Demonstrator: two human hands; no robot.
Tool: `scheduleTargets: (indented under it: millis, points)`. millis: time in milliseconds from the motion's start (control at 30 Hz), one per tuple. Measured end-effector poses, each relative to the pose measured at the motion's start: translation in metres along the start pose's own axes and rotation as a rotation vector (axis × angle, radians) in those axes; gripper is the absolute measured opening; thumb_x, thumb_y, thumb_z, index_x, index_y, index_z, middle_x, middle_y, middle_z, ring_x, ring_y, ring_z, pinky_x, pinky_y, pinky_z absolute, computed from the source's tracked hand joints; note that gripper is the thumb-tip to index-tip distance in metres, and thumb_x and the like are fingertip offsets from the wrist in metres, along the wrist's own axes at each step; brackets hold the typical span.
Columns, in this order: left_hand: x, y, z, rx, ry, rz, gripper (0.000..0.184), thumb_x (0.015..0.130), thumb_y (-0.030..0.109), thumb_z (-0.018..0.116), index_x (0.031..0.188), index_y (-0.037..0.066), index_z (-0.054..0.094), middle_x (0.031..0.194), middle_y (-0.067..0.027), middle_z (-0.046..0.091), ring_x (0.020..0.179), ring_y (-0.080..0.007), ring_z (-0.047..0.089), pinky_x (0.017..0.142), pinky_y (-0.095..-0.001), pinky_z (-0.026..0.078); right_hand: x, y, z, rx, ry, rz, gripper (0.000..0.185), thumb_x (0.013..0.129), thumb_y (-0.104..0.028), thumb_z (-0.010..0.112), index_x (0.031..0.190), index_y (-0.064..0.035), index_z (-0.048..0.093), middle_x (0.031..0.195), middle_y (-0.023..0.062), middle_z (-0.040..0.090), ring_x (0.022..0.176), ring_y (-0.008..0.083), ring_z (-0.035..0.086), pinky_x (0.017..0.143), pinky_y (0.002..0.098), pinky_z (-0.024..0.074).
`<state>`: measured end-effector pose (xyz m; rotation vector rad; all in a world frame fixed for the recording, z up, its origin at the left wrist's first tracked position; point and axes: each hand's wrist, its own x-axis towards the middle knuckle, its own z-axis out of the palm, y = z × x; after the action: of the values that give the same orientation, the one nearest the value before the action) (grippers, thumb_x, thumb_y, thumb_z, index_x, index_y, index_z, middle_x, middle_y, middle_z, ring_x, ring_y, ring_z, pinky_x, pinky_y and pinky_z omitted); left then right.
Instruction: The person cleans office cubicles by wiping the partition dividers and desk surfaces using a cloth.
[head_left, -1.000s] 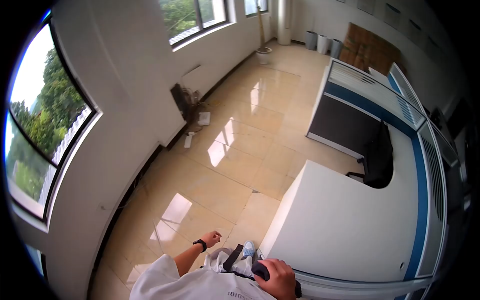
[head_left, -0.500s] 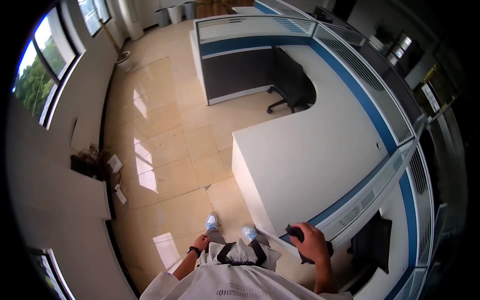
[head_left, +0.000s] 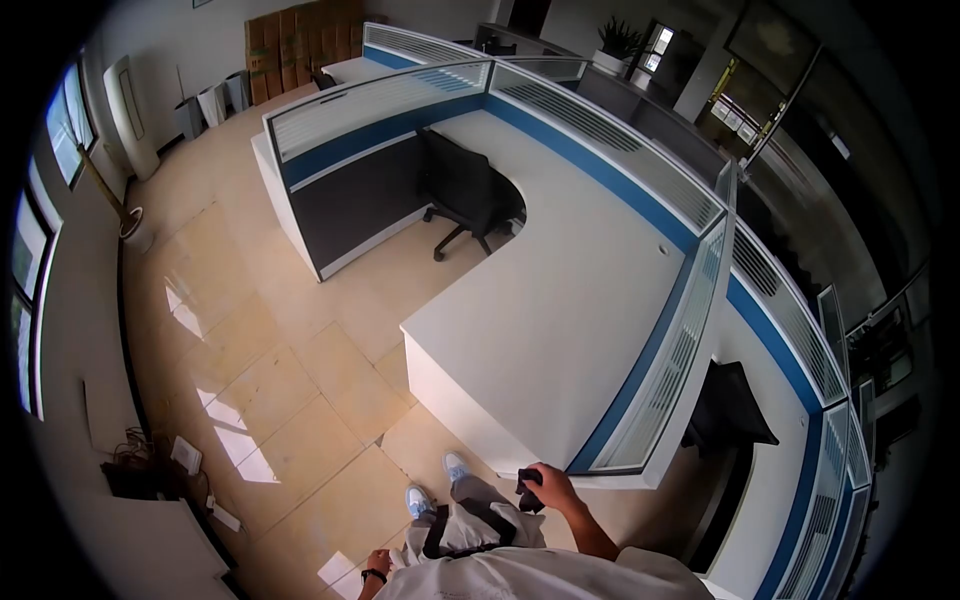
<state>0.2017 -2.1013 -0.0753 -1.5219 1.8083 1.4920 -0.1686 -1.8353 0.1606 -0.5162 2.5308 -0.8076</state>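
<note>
My right hand (head_left: 552,487) is closed around a black crumpled cloth-like bundle (head_left: 529,493), held beside the near end of the white desk (head_left: 500,340). Whether the bundle touches the desk, I cannot tell. Low by my left side, my left hand (head_left: 379,561) hangs with its fingers curled in and a dark watch on the wrist. Nothing shows in it.
A black office chair (head_left: 465,190) stands inside the desk's curve. Blue and white partitions (head_left: 640,375) edge the desk, with another black chair (head_left: 728,405) beyond. Tiled floor (head_left: 330,400) lies to the left; cables and a white box (head_left: 186,455) sit by the wall.
My view has turned to the right and I have moved forward beside the desk. My right hand still holds the black bundle, now nearer my body. My left hand hangs lower in view.
</note>
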Motion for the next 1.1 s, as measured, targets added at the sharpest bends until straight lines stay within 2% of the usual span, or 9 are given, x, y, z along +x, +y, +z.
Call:
scheduleTargets:
  millis: [133, 433, 633, 733, 767, 800, 933, 967, 1100]
  points:
    - [0.091, -0.066, 0.024, 0.226, -0.02, 0.086, 0.027, 0.088, 0.024, 0.049, 0.097, 0.002, 0.062, 0.075, -0.0118, 0.065, 0.069, -0.02, 0.065, 0.057, -0.0307, 0.053, 0.053, -0.01, 0.037, 0.092, 0.004, -0.003, 0.032, 0.077, -0.025, 0.066, 0.101, -0.0059, 0.06, 0.093, 0.0147, 0.065, 0.087, 0.0315, 0.062, 0.076, 0.0364, 0.049]
    - [0.122, 0.13, -0.028, 0.04, -0.116, 0.286, 0.022, 0.089, 0.019, 0.049, 0.098, 0.002, 0.06, 0.076, -0.0128, 0.065, 0.072, -0.0207, 0.065, 0.061, -0.0307, 0.053, 0.201, -0.03, 0.031, 0.418, 0.478, -0.047, 0.038, 0.073, -0.014, 0.069, 0.108, -0.0062, 0.055, 0.102, 0.0163, 0.059, 0.095, 0.0345, 0.057, 0.082, 0.0405, 0.046]
    - [0.183, 0.206, -0.048, -0.144, -0.276, 0.346, 0.018, 0.089, 0.015, 0.049, 0.099, 0.002, 0.058, 0.077, -0.0134, 0.065, 0.072, -0.0212, 0.064, 0.062, -0.0308, 0.053, 0.169, 0.07, 0.003, -0.033, 0.55, 0.566, 0.039, 0.063, -0.017, 0.072, 0.1, -0.0148, 0.059, 0.099, 0.008, 0.058, 0.098, 0.0317, 0.051, 0.081, 0.0447, 0.0452]
    - [0.193, 0.27, -0.045, 0.053, -0.319, 0.353, 0.016, 0.09, 0.014, 0.052, 0.099, 0.002, 0.056, 0.078, -0.0147, 0.064, 0.066, -0.0219, 0.063, 0.059, -0.0317, 0.054, 0.121, 0.122, 0.027, -0.077, 0.732, 0.412, 0.042, 0.059, -0.008, 0.073, 0.096, -0.0058, 0.054, 0.092, 0.0132, 0.056, 0.09, 0.0333, 0.052, 0.077, 0.0437, 0.044]
    - [0.248, 0.241, -0.04, -0.099, -0.503, 0.382, 0.017, 0.087, 0.017, 0.055, 0.097, 0.005, 0.061, 0.079, -0.0125, 0.065, 0.066, -0.02, 0.064, 0.058, -0.0306, 0.053, 0.109, 0.128, 0.038, -0.08, 0.753, 0.438, 0.042, 0.059, -0.008, 0.073, 0.096, -0.0058, 0.054, 0.092, 0.0132, 0.056, 0.09, 0.0333, 0.052, 0.077, 0.0437, 0.044]
    - [0.266, 0.25, -0.034, 0.125, -0.544, 0.406, 0.017, 0.086, 0.019, 0.057, 0.095, 0.007, 0.063, 0.081, -0.0112, 0.066, 0.069, -0.0189, 0.064, 0.06, -0.0302, 0.053, 0.1, 0.133, 0.047, 0.037, 0.775, 0.465, 0.042, 0.058, -0.008, 0.071, 0.097, -0.0051, 0.053, 0.092, 0.014, 0.055, 0.088, 0.0341, 0.053, 0.076, 0.0444, 0.0441]
    - [0.234, 0.328, -0.03, 0.593, -0.457, 0.695, 0.017, 0.083, 0.024, 0.058, 0.09, 0.013, 0.069, 0.086, -0.0076, 0.068, 0.076, -0.0159, 0.065, 0.067, -0.0289, 0.052, 0.082, 0.116, 0.082, 0.286, 0.784, 0.78, 0.049, 0.06, -0.011, 0.069, 0.104, -0.0026, 0.049, 0.089, 0.0161, 0.055, 0.082, 0.0362, 0.055, 0.075, 0.0466, 0.045]
    - [0.218, 0.358, -0.028, 0.68, -0.513, 0.6, 0.02, 0.085, 0.024, 0.056, 0.094, 0.01, 0.067, 0.085, -0.0096, 0.068, 0.078, -0.0172, 0.065, 0.07, -0.0299, 0.052, 0.078, 0.112, 0.093, 0.269, 0.789, 0.802, 0.049, 0.06, -0.011, 0.069, 0.104, -0.0026, 0.049, 0.089, 0.0161, 0.055, 0.082, 0.0362, 0.055, 0.075, 0.0466, 0.045]
    - [0.229, 0.402, -0.022, 0.429, -0.575, 0.544, 0.024, 0.089, 0.019, 0.052, 0.101, -0.001, 0.056, 0.084, -0.0124, 0.066, 0.075, -0.0177, 0.064, 0.068, -0.0298, 0.052, 0.08, 0.043, 0.076, 0.127, 0.936, 1.088, 0.06, 0.066, -0.022, 0.067, 0.117, -0.0031, 0.043, 0.108, 0.021, 0.045, 0.107, 0.0398, 0.042, 0.091, 0.0488, 0.0371]
